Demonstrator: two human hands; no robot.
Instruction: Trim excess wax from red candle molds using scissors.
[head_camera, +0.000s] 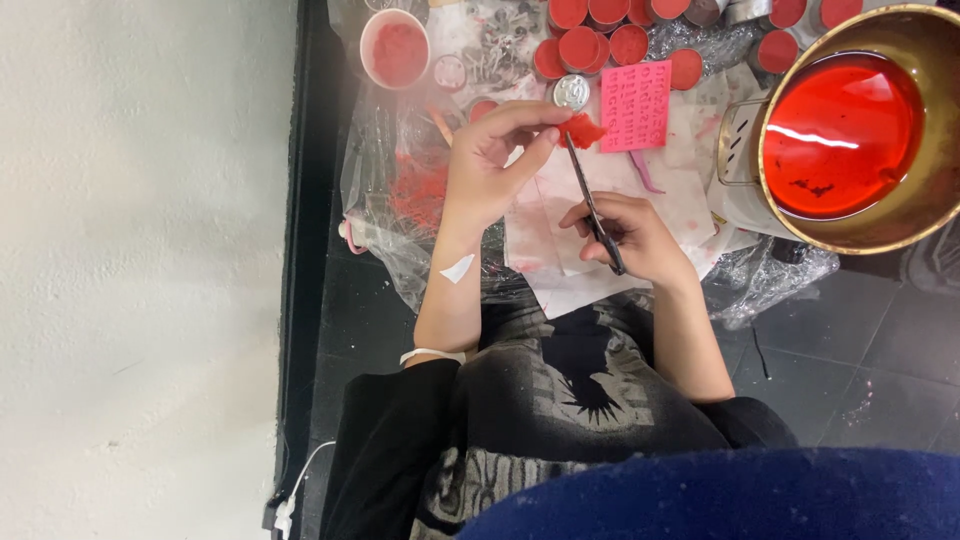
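My left hand (495, 160) pinches a small red wax piece (582, 130) between thumb and fingers, just above stained white paper (560, 245). My right hand (635, 240) grips black scissors (592, 205), whose blades point up and touch the red piece. A pink letter mould (636, 105) lies just right of the red piece.
A large brass pot of red liquid (848, 135) stands at the right. Several round tins of red wax (600, 40) sit at the top, with a white bowl of red powder (396, 50) to their left. Crumpled clear plastic (390, 200) covers the dark floor. A white wall (140, 250) fills the left.
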